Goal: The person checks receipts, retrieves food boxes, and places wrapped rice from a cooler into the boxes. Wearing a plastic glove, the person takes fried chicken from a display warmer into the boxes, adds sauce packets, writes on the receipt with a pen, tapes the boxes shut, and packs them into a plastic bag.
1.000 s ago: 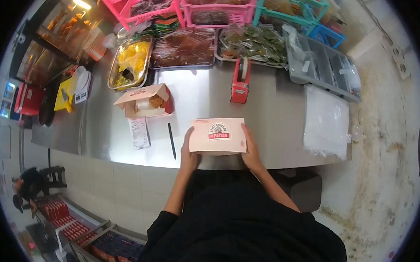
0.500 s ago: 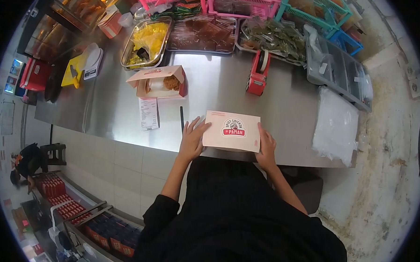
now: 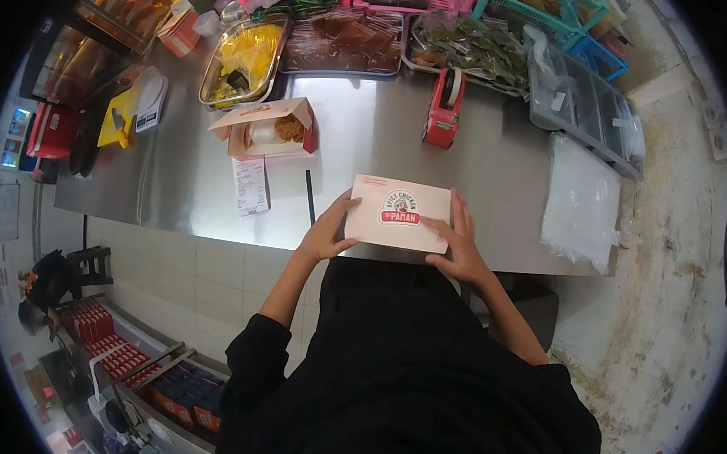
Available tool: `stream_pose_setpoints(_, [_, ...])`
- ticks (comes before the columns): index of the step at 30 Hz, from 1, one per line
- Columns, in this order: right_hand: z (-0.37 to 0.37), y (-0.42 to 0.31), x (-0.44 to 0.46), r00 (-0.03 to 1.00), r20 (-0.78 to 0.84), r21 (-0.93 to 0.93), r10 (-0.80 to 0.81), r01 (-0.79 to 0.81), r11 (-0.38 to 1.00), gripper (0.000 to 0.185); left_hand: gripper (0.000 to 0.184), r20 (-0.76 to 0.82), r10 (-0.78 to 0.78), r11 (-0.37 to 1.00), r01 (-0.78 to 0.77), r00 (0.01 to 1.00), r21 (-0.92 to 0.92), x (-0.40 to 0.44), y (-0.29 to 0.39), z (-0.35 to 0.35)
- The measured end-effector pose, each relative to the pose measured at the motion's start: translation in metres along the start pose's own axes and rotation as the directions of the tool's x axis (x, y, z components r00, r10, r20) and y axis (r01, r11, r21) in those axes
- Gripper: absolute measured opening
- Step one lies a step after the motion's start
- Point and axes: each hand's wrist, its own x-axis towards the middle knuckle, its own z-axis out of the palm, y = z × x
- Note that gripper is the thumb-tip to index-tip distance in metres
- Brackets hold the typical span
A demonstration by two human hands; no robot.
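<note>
A closed pale pink carton (image 3: 401, 212) with a red and black logo lies at the front edge of the steel table. My left hand (image 3: 328, 228) is against its left side, thumb near the lower corner. On the right side, my right hand (image 3: 462, 239) grips the carton, one finger lying across the lid. An open carton (image 3: 270, 132) with fried food and a white wrapped item stands to the upper left. Below that are a printed receipt (image 3: 250, 186) and a black pen (image 3: 310, 197). Farther back is a red tape dispenser (image 3: 444, 109).
Along the back are a tray of yellow food (image 3: 245, 59), a tray of brown packets (image 3: 343, 43), green packets (image 3: 468, 51) and a grey divided bin (image 3: 584, 103). Plastic bags (image 3: 579, 204) lie right. Another person (image 3: 45, 282) is at far left.
The carton has moved slightly away from my body, onto the table edge. My right hand has spread, with a finger now over the lid. My left hand has stayed at its side.
</note>
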Motion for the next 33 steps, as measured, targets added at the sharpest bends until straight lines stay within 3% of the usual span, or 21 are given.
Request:
stream_pose_setpoints(1, [-0.003,-0.006,0.002,0.999,-0.007,-0.285,0.047,-0.047,0.957,0.045,0.070,0.053,-0.017,0.999,0.015,0.998,0.029,0.003,0.004,-0.003])
stream_pose_setpoints(2, [-0.003,-0.011,0.011,0.999,-0.001,-0.286,0.049,-0.047,0.957,0.045,0.070,0.050,-0.021,0.999,0.020,0.999,0.025,0.008,0.007,-0.007])
stream_pose_setpoints(4, [-0.001,-0.017,0.039,0.994,0.076,-0.415,0.079,-0.041,0.909,0.045,0.060,0.102,0.032,0.892,-0.075,0.994,0.445,0.023,0.014,-0.016])
stream_pose_setpoints(5, [0.005,-0.017,0.045,0.994,0.074,-0.411,0.082,-0.044,0.910,0.045,0.051,0.102,-0.057,0.849,-0.006,0.993,0.528,0.033,0.028,-0.014])
stream_pose_setpoints(6, [0.013,-0.013,0.051,0.983,0.047,-0.332,0.179,-0.154,0.931,0.047,0.051,0.104,-0.055,0.849,-0.008,0.993,0.529,0.039,0.033,-0.007])
stream_pose_setpoints(7, [0.018,-0.007,0.056,0.962,0.027,-0.250,0.271,-0.256,0.934,0.049,0.050,0.030,-0.140,0.946,0.125,0.990,0.299,0.046,0.037,-0.001])
stream_pose_setpoints(8, [0.020,0.002,0.055,0.964,0.022,-0.253,0.265,-0.252,0.934,0.049,0.049,-0.019,-0.236,0.971,0.237,0.971,0.043,0.052,0.038,0.000])
stream_pose_setpoints(9, [0.019,0.014,0.050,0.988,-0.087,0.035,0.131,-0.129,0.991,0.052,0.054,0.009,-0.214,0.977,0.214,0.977,-0.020,0.050,0.026,0.002])
stream_pose_setpoints(10, [0.020,0.024,0.044,0.974,-0.225,0.300,0.038,0.033,0.953,0.055,0.054,0.016,-0.207,0.978,0.207,0.978,-0.023,0.045,0.015,0.005])
stream_pose_setpoints(11, [0.026,0.033,0.037,0.971,-0.232,0.296,0.051,0.021,0.955,0.055,0.058,-0.010,-0.250,0.920,0.234,0.968,-0.314,0.039,0.007,0.008])
stream_pose_setpoints(13, [0.042,0.049,0.021,0.950,-0.289,0.493,0.115,0.045,0.869,0.057,0.068,-0.012,-0.258,0.566,0.141,0.966,-0.812,0.027,0.005,0.019])
stream_pose_setpoints(16, [0.062,0.058,0.012,0.912,-0.350,0.738,0.212,0.130,0.662,0.062,0.067,-0.057,-0.339,0.622,0.178,0.939,-0.763,0.012,-0.015,0.043])
stream_pose_setpoints(17, [0.060,0.048,0.016,0.909,-0.356,0.737,0.218,0.129,0.663,0.062,0.067,-0.048,-0.337,0.619,0.183,0.940,-0.764,0.004,-0.033,0.049])
stream_pose_setpoints(19, [0.047,0.005,0.035,0.903,-0.324,0.745,0.281,0.061,0.665,0.064,0.070,0.106,-0.521,0.274,0.283,0.847,-0.919,-0.012,-0.065,0.050])
stream_pose_setpoints(20, [0.043,-0.003,0.043,0.900,-0.307,0.749,0.310,0.027,0.662,0.066,0.070,0.108,-0.523,0.274,0.287,0.846,-0.918,-0.009,-0.062,0.049])
stream_pose_setpoints(22, [0.052,0.019,0.050,0.892,-0.381,0.665,0.244,0.081,0.742,0.064,0.066,-0.009,-0.553,0.221,0.137,0.833,-0.966,-0.007,-0.050,0.050])
stream_pose_setpoints(24, [0.042,0.019,0.057,0.907,-0.228,0.889,0.355,0.045,0.456,0.060,0.065,0.008,-0.533,0.264,0.175,0.846,-0.948,0.001,-0.054,0.053])
stream_pose_setpoints(26, [0.037,0.006,0.057,0.911,-0.263,0.832,0.316,0.049,0.552,0.058,0.064,-0.165,-0.531,0.403,0.076,0.831,-0.912,0.002,-0.053,0.063])
stream_pose_setpoints(27, [0.034,0.001,0.058,0.916,-0.301,0.764,0.264,0.066,0.642,0.057,0.062,-0.133,-0.541,0.300,0.042,0.831,-0.953,0.003,-0.053,0.063])
stream_pose_setpoints(31, [0.015,0.033,0.056,0.952,-0.264,0.596,0.154,0.036,0.802,0.056,0.062,-0.116,-0.563,0.331,0.095,0.818,-0.939,0.009,-0.047,0.061])
stream_pose_setpoints(33, [0.000,0.054,0.056,0.991,-0.028,0.641,0.132,-0.083,0.763,0.057,0.063,-0.126,-0.436,0.578,0.170,0.891,-0.798,0.020,-0.020,0.053])
